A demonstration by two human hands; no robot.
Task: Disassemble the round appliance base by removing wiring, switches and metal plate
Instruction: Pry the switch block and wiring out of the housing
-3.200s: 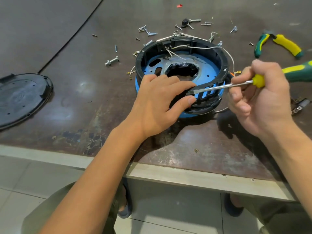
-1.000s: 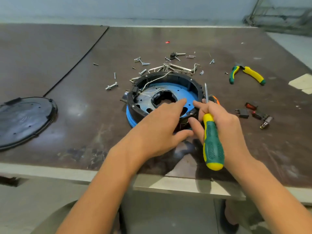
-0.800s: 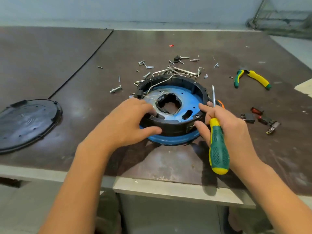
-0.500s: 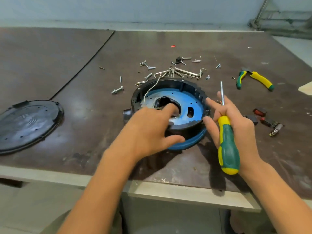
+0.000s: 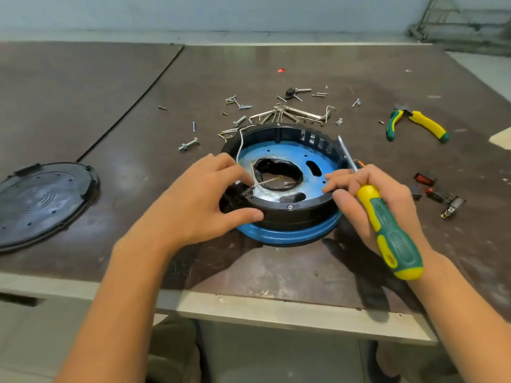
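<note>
Wiring step: the base (image 5: 290, 218) sits on the table (image 5: 276, 275), with my left hand (image 5: 201, 208) clamping its near rim and perhaps touching the white wire (image 5: 241, 145). My right hand (image 5: 370, 200) palms the screwdriver (image 5: 390, 230). Next I'd tug that wire free.

A scuffed dark brown table (image 5: 83, 87), its two boards meeting at a seam (image 5: 132, 106) running far-centre to near-left and a pale strip (image 5: 276, 308) edging its near side, stands before a pale grey-blue wall (image 5: 221, 12), with a metal frame (image 5: 464, 23) far right and light floor tiles (image 5: 41, 341) below.
</note>
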